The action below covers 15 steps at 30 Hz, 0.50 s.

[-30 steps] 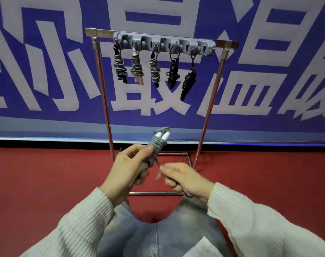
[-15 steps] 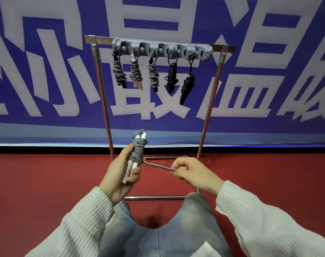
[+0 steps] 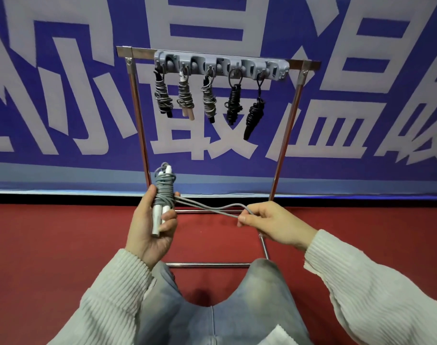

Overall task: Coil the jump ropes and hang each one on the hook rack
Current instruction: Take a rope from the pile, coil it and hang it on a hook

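Observation:
My left hand [image 3: 149, 225] grips a grey jump rope [image 3: 164, 189] by its two white handles, held upright, with the cord wound round them in several turns. A doubled loop of the same cord runs rightward to my right hand [image 3: 274, 224], which pinches its end. Above, a grey hook rack [image 3: 221, 66] sits on the top bar of a metal frame [image 3: 285, 135]. Several coiled ropes hang from its hooks: three grey ones [image 3: 185, 95] on the left, two black ones [image 3: 233, 103] to their right. The rightmost end of the rack carries nothing.
The frame stands on a red floor [image 3: 50, 245] against a blue banner with large white characters [image 3: 63, 95]. Its base bars [image 3: 207, 265] lie just beyond my knees in grey jeans [image 3: 212, 307]. White sleeves cover both forearms.
My right hand has drawn the loop of cord out to the right, away from the bundle. My left hand has turned the bundle more upright and shifted it slightly left.

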Tool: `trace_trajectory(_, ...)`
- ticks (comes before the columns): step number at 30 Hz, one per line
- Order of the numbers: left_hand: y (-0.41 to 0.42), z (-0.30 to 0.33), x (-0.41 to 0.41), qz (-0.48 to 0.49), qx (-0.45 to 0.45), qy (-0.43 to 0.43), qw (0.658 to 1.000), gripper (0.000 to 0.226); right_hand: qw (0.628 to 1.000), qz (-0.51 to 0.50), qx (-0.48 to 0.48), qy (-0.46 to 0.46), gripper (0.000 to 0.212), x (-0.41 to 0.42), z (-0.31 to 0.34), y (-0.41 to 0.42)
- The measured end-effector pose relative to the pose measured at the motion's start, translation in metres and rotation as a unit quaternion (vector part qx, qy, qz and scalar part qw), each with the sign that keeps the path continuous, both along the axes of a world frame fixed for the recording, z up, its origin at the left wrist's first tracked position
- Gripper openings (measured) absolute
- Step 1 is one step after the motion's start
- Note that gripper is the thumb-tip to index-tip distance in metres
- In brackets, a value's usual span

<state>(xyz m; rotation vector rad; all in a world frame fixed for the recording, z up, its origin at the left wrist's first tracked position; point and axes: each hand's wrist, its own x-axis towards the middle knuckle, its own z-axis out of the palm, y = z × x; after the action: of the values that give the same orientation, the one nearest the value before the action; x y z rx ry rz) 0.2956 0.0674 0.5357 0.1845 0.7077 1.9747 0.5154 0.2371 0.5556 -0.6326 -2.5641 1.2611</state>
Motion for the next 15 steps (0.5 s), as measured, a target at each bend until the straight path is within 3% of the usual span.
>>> trace_trajectory(2,0.003,-0.005,-0.001,0.024,-0.029,0.007,0.999,0.030,1.000,0.006,0.017,-0.008,0.028,0.000,0.003,0.000)
trace_trajectory(6,0.002,-0.006,0.000,0.002,0.005,-0.026,1.000,0.030,0.986,-0.051,-0.159,-0.011,0.040,0.005,-0.008,0.011)
trace_trajectory(8,0.000,-0.002,-0.003,0.001,0.022,-0.027,0.999,0.033,0.980,-0.062,-0.191,-0.016,0.042,0.006,-0.017,0.010)
trace_trajectory(11,0.003,0.001,-0.005,0.001,0.031,-0.024,0.999,0.038,0.988,-0.120,-0.093,-0.038,0.049,0.002,-0.029,-0.001)
trace_trajectory(13,0.009,-0.001,-0.005,0.026,-0.019,0.069,0.997,0.033,0.990,-0.139,0.020,-0.030,0.053,0.001,-0.035,-0.005)
trace_trajectory(15,0.017,-0.007,-0.007,0.066,-0.135,0.258,0.954,0.027,0.991,-0.122,0.047,0.001,0.056,0.005,-0.031,-0.002)
